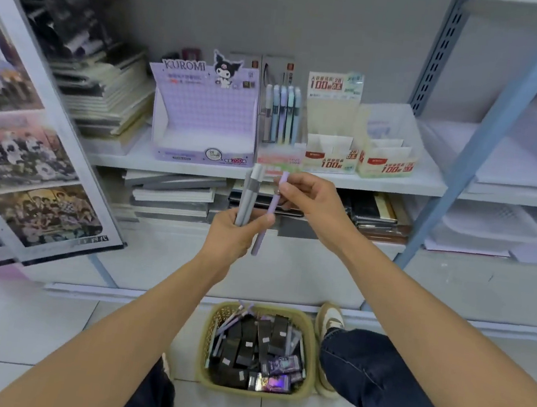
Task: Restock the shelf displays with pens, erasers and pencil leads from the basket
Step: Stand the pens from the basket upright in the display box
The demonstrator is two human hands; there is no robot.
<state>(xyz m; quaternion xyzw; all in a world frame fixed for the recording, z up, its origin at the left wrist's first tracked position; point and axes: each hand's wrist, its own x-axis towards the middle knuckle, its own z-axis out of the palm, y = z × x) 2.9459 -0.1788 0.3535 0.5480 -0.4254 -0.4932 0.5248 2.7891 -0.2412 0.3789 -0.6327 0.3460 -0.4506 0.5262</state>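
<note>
My left hand (pixel 236 233) grips a small bundle of grey pens (pixel 248 197) upright in front of the shelf edge. My right hand (pixel 307 204) pinches the upper part of a single purple pen (pixel 271 210), whose lower end hangs beside my left hand. On the floor between my legs sits an olive basket (pixel 210 338) holding several purple pens, black packs and shiny purple packets. On the shelf behind stand an empty purple Kuromi display box (pixel 203 117), a pen display (pixel 281 117) with pastel pens, and two cream lead display boxes (pixel 331 150) (pixel 388 150).
Stacked notebooks (pixel 105 92) fill the shelf's left end and the lower shelf (pixel 174 191). A photo board (pixel 30 147) leans at the left. A blue shelf post (pixel 493 122) rises at the right, with clear trays (pixel 494 224) beyond. My shoe (pixel 330 322) rests beside the basket.
</note>
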